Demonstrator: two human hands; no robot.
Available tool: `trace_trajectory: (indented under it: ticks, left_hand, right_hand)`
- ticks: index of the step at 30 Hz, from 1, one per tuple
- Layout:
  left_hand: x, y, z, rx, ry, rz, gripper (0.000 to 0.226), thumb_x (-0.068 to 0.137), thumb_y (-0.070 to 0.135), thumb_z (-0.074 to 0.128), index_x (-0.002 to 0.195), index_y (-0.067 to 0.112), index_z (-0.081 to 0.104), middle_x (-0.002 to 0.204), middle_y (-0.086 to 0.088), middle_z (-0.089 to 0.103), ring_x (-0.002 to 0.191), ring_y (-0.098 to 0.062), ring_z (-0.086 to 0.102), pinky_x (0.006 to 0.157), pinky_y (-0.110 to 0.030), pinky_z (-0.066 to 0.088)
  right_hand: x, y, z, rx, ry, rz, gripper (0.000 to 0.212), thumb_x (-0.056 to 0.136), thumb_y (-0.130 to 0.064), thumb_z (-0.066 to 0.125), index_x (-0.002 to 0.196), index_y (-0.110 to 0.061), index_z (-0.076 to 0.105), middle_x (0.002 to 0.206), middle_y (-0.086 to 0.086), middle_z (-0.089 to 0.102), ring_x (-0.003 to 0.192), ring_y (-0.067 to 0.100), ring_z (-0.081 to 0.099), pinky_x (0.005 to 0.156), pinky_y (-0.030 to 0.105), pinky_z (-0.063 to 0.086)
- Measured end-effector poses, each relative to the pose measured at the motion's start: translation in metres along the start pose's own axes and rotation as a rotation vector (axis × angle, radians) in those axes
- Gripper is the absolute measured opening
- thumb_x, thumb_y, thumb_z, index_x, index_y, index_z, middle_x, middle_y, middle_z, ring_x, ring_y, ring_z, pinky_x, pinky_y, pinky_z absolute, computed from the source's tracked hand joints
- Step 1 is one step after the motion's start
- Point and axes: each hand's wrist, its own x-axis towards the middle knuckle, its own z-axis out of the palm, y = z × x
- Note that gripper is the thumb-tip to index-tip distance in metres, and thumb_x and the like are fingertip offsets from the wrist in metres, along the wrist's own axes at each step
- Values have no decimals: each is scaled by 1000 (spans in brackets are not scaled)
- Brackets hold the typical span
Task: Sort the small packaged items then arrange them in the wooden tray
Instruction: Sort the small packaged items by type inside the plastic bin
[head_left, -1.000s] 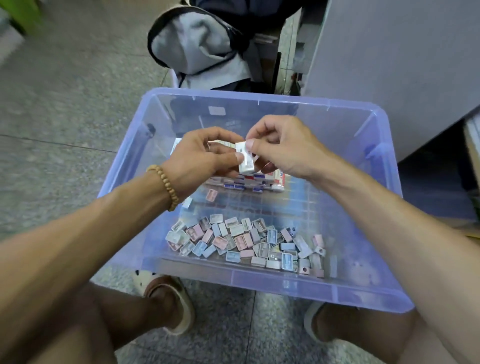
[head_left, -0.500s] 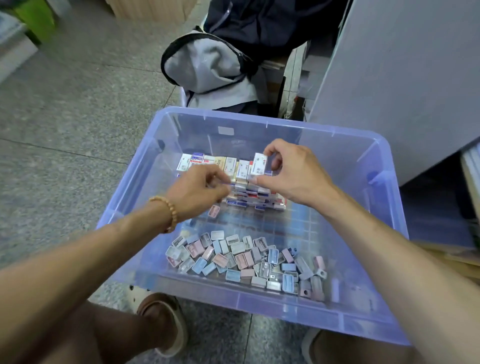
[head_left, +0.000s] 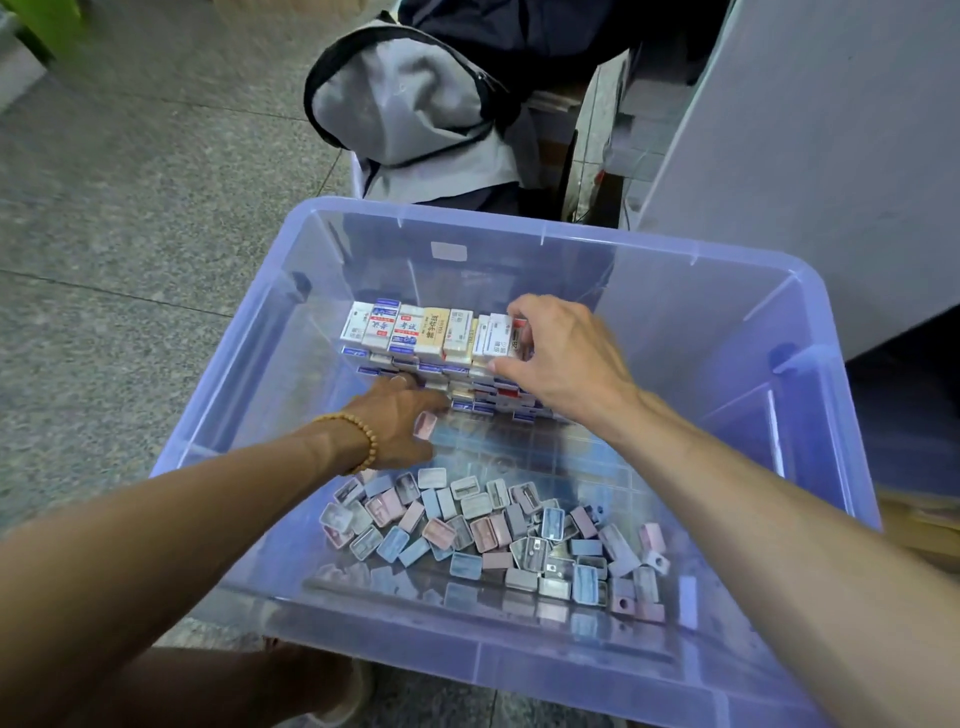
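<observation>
White cardboard packets, printed red and blue: stacked in rows at frame centre, inside the bin, toward its far wall. Top row lies face up, long axes running away from the viewer; lower layers show end-on.

End packet, right end of the top row: the item in hand. Right hand sits directly over that end, fingers curled over its far edge and thumb at the near side, pinching it into line. This hand is the nearer to the row's open end, so by my judgement the next packet goes further right, long axis parallel to its neighbours.

Left hand, beaded bracelet at the wrist: lower centre-left, against the stack's near face. Fingers are mostly hidden behind the hand; grip cannot be told.

Loose pile: small pastel cases, pink, blue and grey, unsorted, lower centre of the bin, well apart from the stack.

Bin: translucent blue plastic, on a speckled floor. No wooden tray visible.

Grey bag: upper centre, beyond the bin.
</observation>
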Motion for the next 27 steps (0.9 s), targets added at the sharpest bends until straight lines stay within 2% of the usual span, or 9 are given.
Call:
trace_trajectory:
  ticks: [2,6,9,12,16,21,24,27]
  left_hand:
    - [2,-1,2,-4,-12,21,57,83,38,67,137,30,50,126,-7,48,120,-27,42,100,-40,43]
    - [0,-3,8,50,-68,42,59,87,35,66,140,19,46,129,-8,50,123,-25,42,99,-34,39]
    - [2,-6,11,33,-93,29,53,83,40,69,129,18,53,120,-6,52,113,-24,50,93,-34,46]
    - [-1,-6,16,-25,-190,10,45,82,39,71,121,19,60,107,2,51,98,-18,53,84,-29,47]
    - [-4,-5,21,-72,-267,8,37,82,40,72,112,21,62,105,3,60,91,-16,58,78,-26,48]
    - [-8,2,2,-73,-169,-4,33,91,34,62,118,16,61,114,-2,62,92,-17,56,84,-27,47]
    - [-23,12,-15,-187,-116,-17,32,92,34,60,120,17,60,106,2,63,92,-16,57,86,-28,48]
    - [-53,24,-31,-341,-31,-10,27,94,33,59,118,21,61,95,10,62,86,-7,58,74,-15,44]
  right_hand:
    - [-2,1,0,15,3,-7,53,81,-42,78,122,-17,55,112,0,65,100,23,61,81,38,49]
    - [-2,1,5,19,1,-21,37,83,-37,74,110,-19,58,98,-3,56,92,24,60,78,39,51]
    - [-2,-1,7,35,4,-19,33,85,-35,72,109,-18,58,99,-3,56,91,23,59,77,39,51]
    - [-2,0,8,46,13,-32,32,85,-34,73,109,-17,59,101,-1,59,90,22,59,76,38,51]
    - [-1,1,9,46,21,-34,33,85,-34,72,110,-17,59,103,0,60,91,22,59,77,39,50]
    - [0,0,4,36,-3,-25,35,86,-38,71,111,-16,60,104,2,62,93,24,60,81,43,52]
    - [0,-3,-10,73,-23,-1,34,88,-39,68,112,-16,63,104,1,67,96,23,61,85,42,52]
    - [-6,-8,-29,161,-29,31,28,90,-37,66,109,-17,66,98,-2,69,94,21,63,86,39,52]
